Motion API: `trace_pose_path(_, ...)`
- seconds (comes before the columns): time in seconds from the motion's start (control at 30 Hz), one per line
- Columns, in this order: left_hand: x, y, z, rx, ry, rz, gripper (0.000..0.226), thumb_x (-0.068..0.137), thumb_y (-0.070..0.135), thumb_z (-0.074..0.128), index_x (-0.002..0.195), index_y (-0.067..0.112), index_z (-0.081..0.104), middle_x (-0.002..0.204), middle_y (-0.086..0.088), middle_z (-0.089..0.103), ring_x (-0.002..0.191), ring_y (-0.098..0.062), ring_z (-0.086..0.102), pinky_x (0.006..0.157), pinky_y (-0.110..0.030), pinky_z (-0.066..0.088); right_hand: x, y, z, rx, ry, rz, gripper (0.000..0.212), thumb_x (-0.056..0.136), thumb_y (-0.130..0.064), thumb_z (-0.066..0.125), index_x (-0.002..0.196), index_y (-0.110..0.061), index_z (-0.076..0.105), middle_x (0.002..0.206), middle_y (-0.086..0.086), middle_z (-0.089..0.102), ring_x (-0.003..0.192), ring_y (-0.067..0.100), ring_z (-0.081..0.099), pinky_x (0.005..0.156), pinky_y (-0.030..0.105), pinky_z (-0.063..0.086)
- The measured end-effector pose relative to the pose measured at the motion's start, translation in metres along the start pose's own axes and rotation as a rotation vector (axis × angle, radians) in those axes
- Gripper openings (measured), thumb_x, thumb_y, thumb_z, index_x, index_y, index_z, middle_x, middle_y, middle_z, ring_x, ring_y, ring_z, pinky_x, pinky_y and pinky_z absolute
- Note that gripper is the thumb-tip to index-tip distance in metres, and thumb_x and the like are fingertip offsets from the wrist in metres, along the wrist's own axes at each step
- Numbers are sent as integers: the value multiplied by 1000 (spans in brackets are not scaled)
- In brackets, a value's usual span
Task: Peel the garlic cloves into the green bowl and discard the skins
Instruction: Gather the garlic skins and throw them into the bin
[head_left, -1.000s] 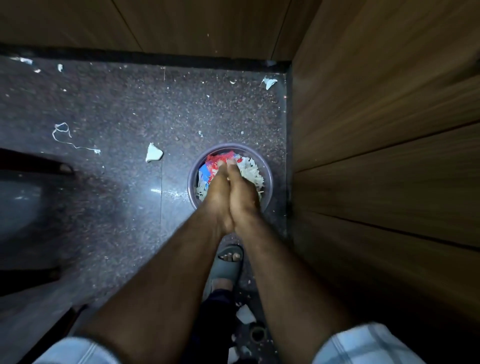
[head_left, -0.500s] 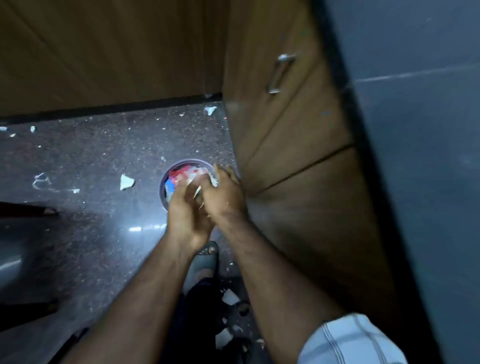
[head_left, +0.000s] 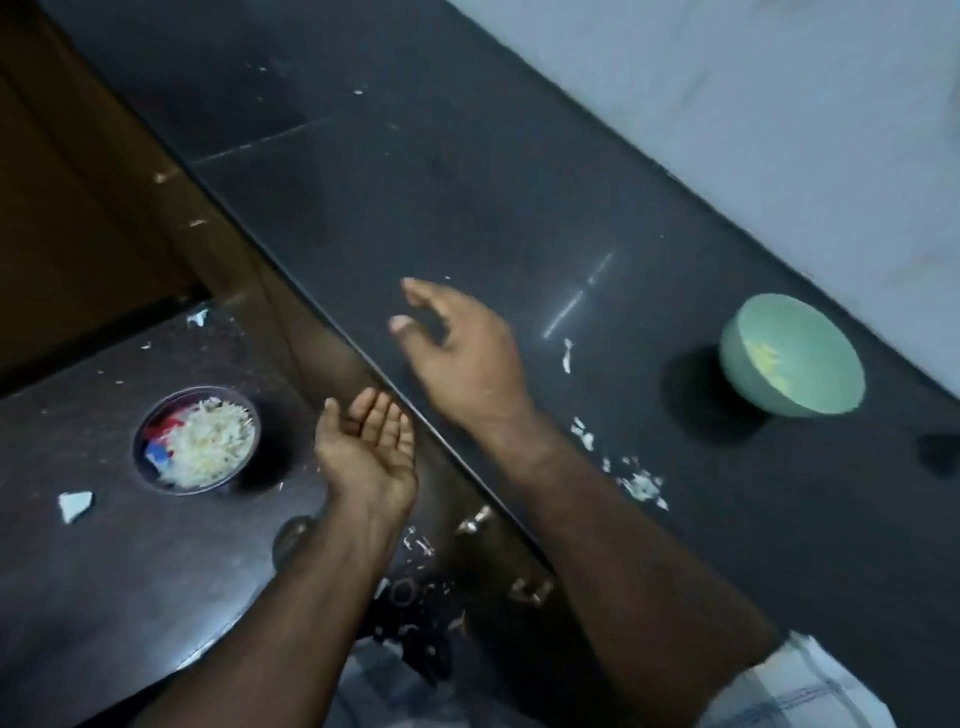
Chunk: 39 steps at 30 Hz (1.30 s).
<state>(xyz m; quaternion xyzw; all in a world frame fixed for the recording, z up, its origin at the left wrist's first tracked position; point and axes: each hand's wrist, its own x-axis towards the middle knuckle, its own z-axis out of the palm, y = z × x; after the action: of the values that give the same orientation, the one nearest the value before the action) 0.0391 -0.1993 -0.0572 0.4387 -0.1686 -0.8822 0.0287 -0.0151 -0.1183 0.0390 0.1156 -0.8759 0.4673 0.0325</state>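
— Where's the green bowl (head_left: 792, 357)?
— On the dark counter (head_left: 467, 197), peeled garlic (head_left: 768, 364) inside.
— And the hands?
— Both empty: left hand (head_left: 370, 448) palm-up, fingers relaxed, beside the counter's edge; right hand (head_left: 460, 347) loosely spread over it. Skins (head_left: 208, 444) fill the floor bin (head_left: 150, 470).

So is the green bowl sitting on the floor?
No, the green bowl sits up on the dark counter; the bin is on the floor.
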Motion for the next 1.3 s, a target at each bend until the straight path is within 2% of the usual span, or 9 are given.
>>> trace_pose_path(0.13, -47, -44, -17, 178, -24, -175, 41, 101, 45, 42, 92, 10, 63, 91, -5, 62, 86, -18, 60, 79, -31, 49, -55, 72, -108, -40, 208, 208, 32, 93, -29, 67, 123, -18, 70, 122, -5, 70, 115, 5, 63, 106, 27, 45)
trace_pose_path(0.27, -70, -55, -36, 506, -42, -418, 46, 101, 42, 38, 95, 5, 64, 86, -12, 69, 85, -26, 63, 73, -38, 51, -108, 127, -174, -206, 293, 305, 36, 97, -25, 59, 129, -10, 66, 130, 4, 65, 125, 18, 58, 108, 23, 36)
trace_pose_path(0.47, -75, -58, -34, 860, -244, -744, 53, 90, 26, 34, 96, -9, 73, 115, -28, 69, 99, -39, 72, 82, -44, 59, -122, 123, -151, -256, 106, 238, 49, 94, -27, 47, 138, -7, 57, 143, 10, 56, 137, 21, 47, 119, 35, 30)
trace_pose_path(0.6, -63, -50, -25, 999, -341, -804, 58, 89, 26, 33, 112, -14, 68, 124, -31, 64, 112, -43, 67, 93, -49, 56, -120, 96, -112, -65, 47, 157, 46, 89, -20, 49, 132, -11, 63, 136, 0, 61, 129, 8, 52, 113, 19, 34)
trace_pose_path(0.73, -54, -46, -26, 1007, -465, -937, 60, 91, 26, 30, 122, -14, 63, 131, -31, 61, 119, -43, 62, 102, -52, 49, -110, 91, -105, 286, 201, 285, 42, 85, -15, 48, 121, -13, 70, 123, -1, 70, 119, 11, 62, 105, 32, 46)
trace_pose_path(0.87, -40, -39, -26, 975, -573, -1043, 60, 92, 26, 31, 127, -13, 60, 136, -31, 57, 125, -43, 58, 108, -52, 45, -115, 109, -134, 65, 356, 326, 42, 84, -18, 48, 120, -13, 71, 115, -4, 72, 109, 13, 66, 99, 31, 50)
trace_pose_path(1.03, -35, -38, -25, 947, -638, -1126, 58, 94, 25, 31, 127, -12, 61, 136, -30, 57, 126, -42, 58, 108, -51, 45, -121, 88, -87, -61, 144, 202, 45, 86, -12, 47, 127, -8, 66, 132, 2, 64, 123, 2, 54, 110, 16, 37)
trace_pose_path(1.2, -28, -38, -24, 938, -665, -1174, 58, 93, 25, 33, 129, -11, 60, 138, -29, 56, 128, -42, 57, 108, -50, 46, -84, 101, -116, -19, 408, 281, 45, 86, -18, 47, 124, -8, 69, 121, 0, 70, 111, 9, 63, 101, 26, 47)
trace_pose_path(1.3, -25, -39, -25, 927, -671, -1193, 58, 92, 26, 34, 130, -11, 59, 139, -30, 55, 129, -42, 56, 108, -50, 46, -36, 137, -155, -225, 346, 389, 47, 92, -20, 48, 134, -2, 58, 141, 13, 57, 135, 22, 49, 117, 35, 31)
